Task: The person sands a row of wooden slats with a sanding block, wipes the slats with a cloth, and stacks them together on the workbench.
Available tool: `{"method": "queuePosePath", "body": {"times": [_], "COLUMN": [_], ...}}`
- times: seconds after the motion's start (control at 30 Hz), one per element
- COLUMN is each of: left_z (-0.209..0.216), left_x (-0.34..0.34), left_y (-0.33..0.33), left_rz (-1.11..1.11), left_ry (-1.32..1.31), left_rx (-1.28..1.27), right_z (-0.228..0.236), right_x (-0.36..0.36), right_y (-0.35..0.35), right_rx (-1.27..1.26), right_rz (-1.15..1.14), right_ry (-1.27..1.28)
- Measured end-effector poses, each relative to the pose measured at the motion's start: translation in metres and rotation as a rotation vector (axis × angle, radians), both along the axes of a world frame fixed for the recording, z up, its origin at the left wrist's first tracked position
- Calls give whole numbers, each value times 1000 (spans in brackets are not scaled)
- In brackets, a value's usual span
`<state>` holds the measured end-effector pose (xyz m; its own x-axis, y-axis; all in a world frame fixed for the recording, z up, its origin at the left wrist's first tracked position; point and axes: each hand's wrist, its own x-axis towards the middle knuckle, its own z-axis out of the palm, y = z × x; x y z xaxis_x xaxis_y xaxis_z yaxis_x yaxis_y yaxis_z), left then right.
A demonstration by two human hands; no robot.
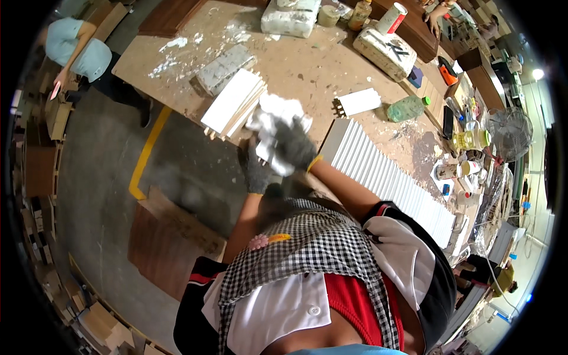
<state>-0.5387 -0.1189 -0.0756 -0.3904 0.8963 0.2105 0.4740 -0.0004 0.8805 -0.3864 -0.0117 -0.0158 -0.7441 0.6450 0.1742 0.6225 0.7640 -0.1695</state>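
Dark grey work gloves cover both hands, which meet at the near edge of the table. My right hand (294,145), blurred by motion, is closed on a crumpled white cloth (283,109). Just left of it and lower, my left hand (256,171) has its fingers curled at the cloth's underside; what lies inside them is hidden. Beside the cloth, a small stack of white boards (232,100) with peg-like ends leans by the table edge. On the right stands a long row of white boards (384,171) packed face to face.
A single white board (360,102) lies near a green plastic bottle (405,110). Wrapped blocks (384,53), a paper cup (391,18) and jars stand farther back. A fan (510,127) is at right. Below left, a brown panel (165,242) rests over the floor; another person (83,50) stands beyond.
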Motion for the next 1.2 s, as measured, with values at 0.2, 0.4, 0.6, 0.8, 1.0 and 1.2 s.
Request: {"method": "queuePosePath", "body": {"times": [0.2,0.4,0.6,0.8,1.0,1.2], "left_z": [2,7,14,11,40,63], "left_x": [0,5,12,2,4,-11], "left_y": [-7,-4,-11,0,-9,-10], "left_rz": [-36,86,-84,85,-72,-42], "left_ry": [-110,242,-393,368,620,311], "left_rx": [-121,-94,-92,-131,-186,-91], "right_z": [52,29,42,48,152,111], "right_x": [-15,-4,4,34,83,117], "right_y": [1,-18,18,-88,-87,-95], "right_rx": [-166,-79,-94,-333,-781,-963], "right_rz": [-41,88,-200,31,-151,-400], "right_ry": [-327,-20,-240,203,6,316]}}
